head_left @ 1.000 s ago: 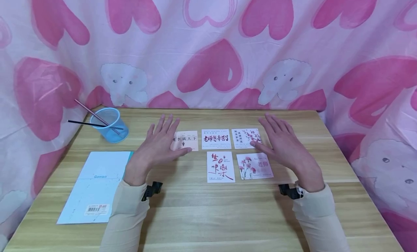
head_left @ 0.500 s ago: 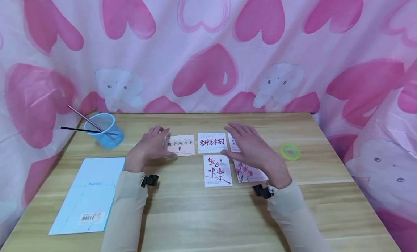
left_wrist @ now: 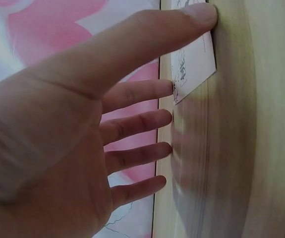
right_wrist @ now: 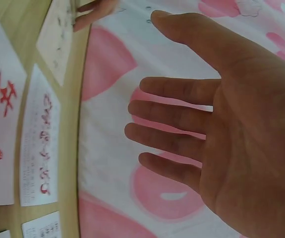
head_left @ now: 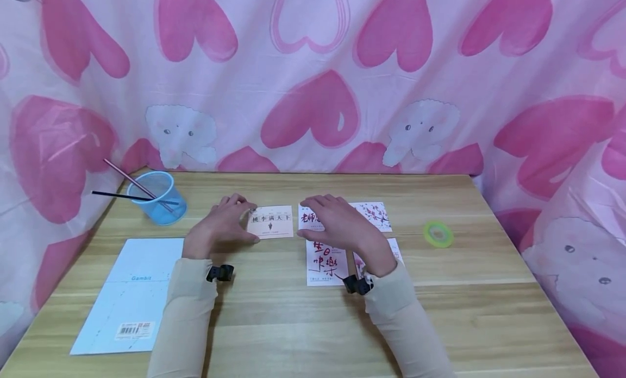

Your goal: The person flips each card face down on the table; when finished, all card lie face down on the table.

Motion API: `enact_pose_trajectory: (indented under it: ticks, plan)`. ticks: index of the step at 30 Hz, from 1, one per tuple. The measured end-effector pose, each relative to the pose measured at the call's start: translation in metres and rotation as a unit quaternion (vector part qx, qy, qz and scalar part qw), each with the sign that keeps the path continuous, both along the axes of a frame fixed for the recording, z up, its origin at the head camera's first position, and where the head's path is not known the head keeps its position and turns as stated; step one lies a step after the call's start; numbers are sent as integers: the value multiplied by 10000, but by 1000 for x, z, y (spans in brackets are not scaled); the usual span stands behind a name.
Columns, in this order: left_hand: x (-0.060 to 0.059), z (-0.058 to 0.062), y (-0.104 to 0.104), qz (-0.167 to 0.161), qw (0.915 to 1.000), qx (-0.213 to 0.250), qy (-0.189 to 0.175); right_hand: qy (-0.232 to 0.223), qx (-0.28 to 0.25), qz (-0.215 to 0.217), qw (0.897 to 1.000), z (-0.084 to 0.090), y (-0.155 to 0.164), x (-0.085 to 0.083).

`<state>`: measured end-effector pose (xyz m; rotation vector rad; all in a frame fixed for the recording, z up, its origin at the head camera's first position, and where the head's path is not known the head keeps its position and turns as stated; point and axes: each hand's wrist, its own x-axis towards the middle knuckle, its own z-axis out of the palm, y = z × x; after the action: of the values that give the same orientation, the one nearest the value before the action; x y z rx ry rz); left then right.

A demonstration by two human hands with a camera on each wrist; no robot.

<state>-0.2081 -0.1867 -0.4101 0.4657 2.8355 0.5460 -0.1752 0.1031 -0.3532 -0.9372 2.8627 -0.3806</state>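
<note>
At a wooden table (head_left: 303,334) hung round with heart-print cloth, a person arranges small greeting cards. The left hand (head_left: 220,226), fingers straight, presses thumb and fingertips on the left card (head_left: 270,221), which lies flat beside the row. The right hand (head_left: 337,223) hovers open, holding nothing, over the middle card (right_wrist: 39,148). The step in hand looks like squaring the row; next calls for a light sideways nudge.

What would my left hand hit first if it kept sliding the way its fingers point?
Probably nothing new: the left hand already touches the pink card; the red-lettered card lies beyond it.
</note>
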Motion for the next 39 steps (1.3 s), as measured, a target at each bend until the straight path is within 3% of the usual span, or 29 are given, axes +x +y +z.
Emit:
enact_pose_trajectory:
  ticks: [4,11,17,35,39]
  plan:
    - [0,2,-1,-36,9999,145,13,-62,-42,11,10000,-8,1,-5]
    - [4,17,0,-196,9982,552,161,-211,-373,16,9991,-27,4,-17]
    - [8,27,5,-328,9974,616,161,-393,-480,-113,9980,-37,3,-21]
    - [13,33,13,-458,9952,859,30,-611,-793,87,9949,-42,4,-27]
    - [14,35,21,-538,9962,654,199,-568,-868,112,9945,-42,5,-28]
